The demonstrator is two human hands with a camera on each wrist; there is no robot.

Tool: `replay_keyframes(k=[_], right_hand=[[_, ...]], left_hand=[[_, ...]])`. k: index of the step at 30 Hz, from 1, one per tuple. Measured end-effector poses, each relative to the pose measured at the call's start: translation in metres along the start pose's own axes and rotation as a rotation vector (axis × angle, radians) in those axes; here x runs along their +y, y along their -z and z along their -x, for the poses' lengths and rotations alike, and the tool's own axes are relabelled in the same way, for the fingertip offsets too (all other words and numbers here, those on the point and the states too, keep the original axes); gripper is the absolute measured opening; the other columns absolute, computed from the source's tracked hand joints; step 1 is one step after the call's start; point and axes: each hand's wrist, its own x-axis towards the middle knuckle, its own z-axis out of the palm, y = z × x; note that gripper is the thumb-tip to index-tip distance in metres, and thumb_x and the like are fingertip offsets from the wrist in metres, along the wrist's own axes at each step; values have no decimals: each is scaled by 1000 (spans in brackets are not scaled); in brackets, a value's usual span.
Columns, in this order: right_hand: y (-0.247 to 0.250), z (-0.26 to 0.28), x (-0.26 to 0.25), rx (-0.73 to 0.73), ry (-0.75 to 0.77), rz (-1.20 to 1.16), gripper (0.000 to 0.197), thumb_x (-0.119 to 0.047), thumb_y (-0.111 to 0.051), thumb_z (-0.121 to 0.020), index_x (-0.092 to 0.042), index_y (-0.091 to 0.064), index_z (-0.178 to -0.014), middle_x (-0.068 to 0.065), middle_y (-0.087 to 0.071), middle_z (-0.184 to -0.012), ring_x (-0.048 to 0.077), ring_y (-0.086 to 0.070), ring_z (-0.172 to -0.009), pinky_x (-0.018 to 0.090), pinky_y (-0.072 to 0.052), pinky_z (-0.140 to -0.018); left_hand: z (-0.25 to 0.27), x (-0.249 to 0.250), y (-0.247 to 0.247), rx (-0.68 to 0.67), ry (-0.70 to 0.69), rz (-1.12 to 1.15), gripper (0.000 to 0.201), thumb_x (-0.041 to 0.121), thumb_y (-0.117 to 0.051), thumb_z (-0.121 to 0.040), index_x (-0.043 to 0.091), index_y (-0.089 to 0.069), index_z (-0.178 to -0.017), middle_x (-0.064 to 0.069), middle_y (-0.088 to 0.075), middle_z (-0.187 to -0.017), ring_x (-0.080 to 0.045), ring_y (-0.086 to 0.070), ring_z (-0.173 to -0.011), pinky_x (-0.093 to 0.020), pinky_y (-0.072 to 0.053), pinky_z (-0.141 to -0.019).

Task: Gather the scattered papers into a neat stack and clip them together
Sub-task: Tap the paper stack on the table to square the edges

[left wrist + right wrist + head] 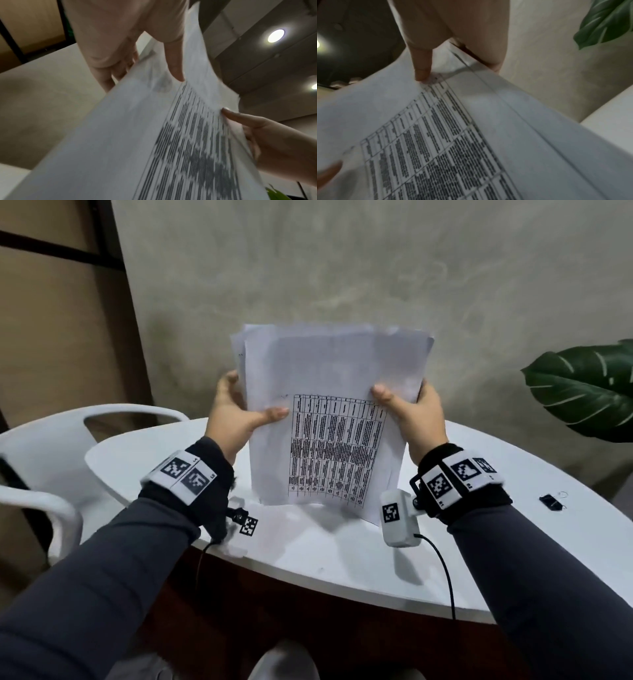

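Both hands grip the upright papers (329, 419) by their side edges, left hand (236, 419) and right hand (416, 419); the clip (549, 502) lies on the desk (325, 549) nearer the right.

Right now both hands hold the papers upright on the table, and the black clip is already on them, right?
Not quite. In the head view the clip lies on the table, right of the papers, which both hands do hold upright.

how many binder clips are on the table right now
1: a black binder clip lies on the white table, right of the right hand, apart from the paper stack both hands hold upright. Others may be hidden behind the papers.
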Motion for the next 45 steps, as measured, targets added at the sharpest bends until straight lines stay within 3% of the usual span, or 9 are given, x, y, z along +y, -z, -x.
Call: replay_keyframes(k=[8, 16, 20, 24, 28, 32, 36, 42, 45], right_hand=[[-21, -20, -34, 300, 122, 78, 62, -60, -66, -71, -21, -51, -117, -2, -59, -111, 14, -59, -105, 34, -47, -99], [-29, -44, -38, 357, 26, 76, 29, -41, -66, -80, -20, -53, -96, -12, -54, -84, 12, -53, -89, 25, -45, -87], [-27, -47, -40, 388, 3, 88, 13, -30, -54, -88, -23, -50, -78, -12, -48, -74, 14, -46, -85, 25, -37, -80], [-21, -47, -38, 299, 25, 31, 10, -29, -49, -93, -20, -52, -93, -10, -50, -85, 13, -47, -94, 26, -38, -89], [-11, -31, -10, 86, 16, -76, 57, -50, -60, -80, -18, -39, -123, 1, -54, -123, 15, -53, -117, 33, -42, -105], [1, -11, 29, -24, -69, -69, 67, -41, -85, -58, -15, -51, -111, 3, -66, -105, 16, -65, -95, 33, -51, -93], [-1, -15, 25, 2, 12, -16, 35, 4, -66, -80, -15, -52, -105, 3, -64, -97, 16, -61, -88, 43, -48, -100], [-13, -19, -14, -147, 337, 429, 24, -29, -70, -77, -18, -51, -86, -1, -56, -79, 15, -49, -71, 30, -45, -64], [-25, -15, -27, -245, 527, 638, 20, -30, -67, -78, -15, -54, -83, -2, -49, -74, 17, -44, -72, 27, -36, -64]], left_hand=[[-8, 23, -20, -34, -57, 75, 87, 17, -86, -45, 17, -36, -116, -3, -58, -115, -20, -62, -105, -36, -55, -90], [-17, 47, -34, 167, -123, 26, 66, 66, -59, -57, 23, -47, -106, 2, -57, -105, -11, -54, -94, -20, -45, -83], [-30, 44, -30, 232, -190, 7, 29, 41, -65, -76, 19, -45, -74, 5, -48, -73, -11, -44, -70, -29, -40, -73], [-33, 28, -21, 92, -175, 51, 21, 13, -64, -85, 25, -47, -90, 3, -61, -92, -12, -60, -84, -32, -51, -86], [-30, 17, -19, -15, -62, 119, 17, 5, -52, -93, 21, -46, -92, 2, -61, -95, -8, -61, -83, -30, -52, -88], [-29, 16, -21, -43, -38, 113, 13, 5, -46, -96, 16, -41, -101, -3, -59, -103, -16, -60, -94, -36, -48, -97], [-29, 18, -19, 10, -35, -11, 36, 10, -54, -90, 9, -30, -118, -1, -51, -109, -21, -53, -105, -37, -49, -96], [-19, 61, -17, 51, -422, -856, 107, 33, -78, -59, 22, -19, -148, -11, -20, -154, -28, -14, -145, -44, -8, -118], [-19, 66, -18, -263, -276, -644, 39, 23, -72, -57, 23, -62, -94, 12, -67, -89, 5, -59, -82, -24, -47, -76]])
